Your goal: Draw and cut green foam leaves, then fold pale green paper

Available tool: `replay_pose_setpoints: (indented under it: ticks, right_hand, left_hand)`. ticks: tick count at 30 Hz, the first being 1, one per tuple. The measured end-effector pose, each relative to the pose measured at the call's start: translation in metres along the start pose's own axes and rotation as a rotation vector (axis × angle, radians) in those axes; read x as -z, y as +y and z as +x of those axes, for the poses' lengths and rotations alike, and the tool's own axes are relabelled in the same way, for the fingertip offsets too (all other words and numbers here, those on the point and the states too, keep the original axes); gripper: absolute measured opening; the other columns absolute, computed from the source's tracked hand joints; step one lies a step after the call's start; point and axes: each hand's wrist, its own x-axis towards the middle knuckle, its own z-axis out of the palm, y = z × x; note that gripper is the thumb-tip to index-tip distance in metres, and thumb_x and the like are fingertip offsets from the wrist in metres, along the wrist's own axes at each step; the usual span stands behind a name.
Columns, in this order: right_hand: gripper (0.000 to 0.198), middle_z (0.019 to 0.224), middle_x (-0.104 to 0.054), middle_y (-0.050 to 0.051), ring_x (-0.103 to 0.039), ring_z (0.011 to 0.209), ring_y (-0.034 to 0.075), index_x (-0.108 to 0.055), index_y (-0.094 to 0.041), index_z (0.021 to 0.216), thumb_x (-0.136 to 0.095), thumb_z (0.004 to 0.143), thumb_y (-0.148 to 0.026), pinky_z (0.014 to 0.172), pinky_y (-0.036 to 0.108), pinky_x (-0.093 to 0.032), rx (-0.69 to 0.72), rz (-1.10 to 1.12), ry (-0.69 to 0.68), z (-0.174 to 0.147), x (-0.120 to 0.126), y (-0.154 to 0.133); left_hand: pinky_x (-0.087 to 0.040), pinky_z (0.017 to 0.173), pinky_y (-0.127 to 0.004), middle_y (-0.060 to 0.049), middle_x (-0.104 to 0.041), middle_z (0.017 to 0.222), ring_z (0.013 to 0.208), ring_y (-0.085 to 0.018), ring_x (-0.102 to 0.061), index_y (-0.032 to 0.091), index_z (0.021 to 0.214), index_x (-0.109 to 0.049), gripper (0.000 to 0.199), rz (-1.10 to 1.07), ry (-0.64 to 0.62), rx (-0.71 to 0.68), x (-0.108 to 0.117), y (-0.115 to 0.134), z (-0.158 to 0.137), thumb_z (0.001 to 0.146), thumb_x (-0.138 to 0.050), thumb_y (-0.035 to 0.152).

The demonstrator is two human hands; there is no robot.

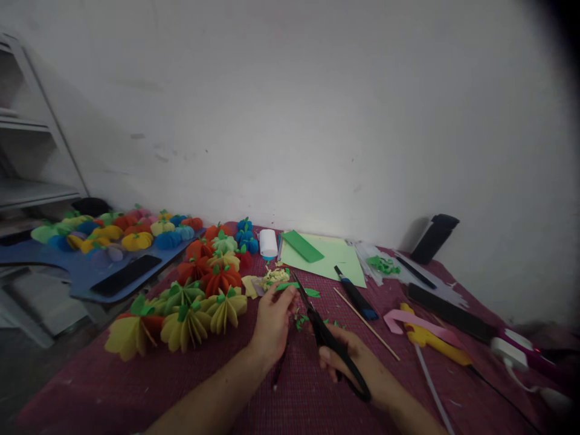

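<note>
And here's the left hand [272,320], thumb and fingers pinching a narrow green strip [285,286] right at the middle of the dial, with the wall [317,121] at twelve o'clock. In comes the right hand [360,361] from five o'clock, fingers wrapped around the handles of the black scissors [322,331], blades angled toward eleven and reaching the strip; whether they meet on it, one cannot tell. Green scraps [301,321] litter the cloth [113,393] just beside the blades, a cut leaf [312,293] lies close by at two, and a pencil [277,374] pokes out at six, partly under the left hand. Swing to twelve: a green card [302,246] rests on a pale sheet [342,260], a white roll [267,243] standing at eleven. Over at three there's a cutter [356,296], a thin stick [368,325] slanting just below it, and at four a yellow glue gun [430,344], a pink strip [405,318] draped across it. What a crowd from nine to ten: paper pumpkins [222,278] in orange, yellow and green, more of them on the blue table [81,272], where a black phone [125,275] lies at nine!
</note>
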Motion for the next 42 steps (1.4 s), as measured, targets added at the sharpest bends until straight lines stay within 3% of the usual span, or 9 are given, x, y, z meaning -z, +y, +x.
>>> replay_pose_setpoints:
  ticks: [9, 15, 24, 42]
  right_hand:
    - [0.037, 0.064, -0.05, -0.004, -0.041, 0.046, 0.006, -0.056, -0.016, 0.1, -0.061, 0.078, -0.045, 0.043, 0.019, -0.034, 0.017, -0.033, -0.011, -0.0005, 0.0028, 0.0038]
    - [0.046, 0.063, -0.046, -0.005, -0.04, 0.047, 0.007, -0.055, -0.018, 0.113, -0.059, 0.079, -0.048, 0.044, 0.018, -0.033, 0.027, -0.076, -0.021, -0.0013, 0.0053, 0.0042]
    - [0.043, 0.064, -0.04, -0.005, -0.034, 0.049, 0.007, -0.055, -0.018, 0.112, -0.06, 0.08, -0.046, 0.044, 0.018, -0.028, 0.034, -0.112, -0.015, -0.0032, 0.0051, 0.0001]
    - [0.049, 0.072, -0.042, -0.003, -0.039, 0.055, 0.009, -0.051, -0.022, 0.12, -0.059, 0.079, -0.049, 0.049, 0.02, -0.036, 0.028, -0.082, -0.071, -0.0063, 0.007, -0.0005]
  left_hand:
    - [-0.041, 0.058, -0.019, 0.002, -0.058, 0.067, 0.063, -0.009, -0.053, 0.015, 0.069, -0.06, 0.022, 0.026, 0.004, 0.028, 0.0026, 0.0033, 0.0016, 0.062, -0.078, 0.026]
    - [-0.039, 0.056, -0.018, 0.004, -0.055, 0.065, 0.06, -0.008, -0.051, 0.016, 0.068, -0.058, 0.022, 0.047, 0.006, 0.025, 0.0018, 0.007, 0.001, 0.062, -0.076, 0.027]
    - [-0.037, 0.053, -0.019, 0.004, -0.05, 0.062, 0.055, -0.008, -0.046, 0.016, 0.065, -0.055, 0.022, 0.132, 0.0, -0.025, 0.0026, 0.0067, 0.0017, 0.064, -0.074, 0.028]
    - [-0.034, 0.048, -0.018, 0.005, -0.049, 0.059, 0.052, -0.008, -0.045, 0.017, 0.064, -0.052, 0.027, 0.162, 0.009, 0.009, 0.0022, 0.0085, 0.0012, 0.06, -0.074, 0.031]
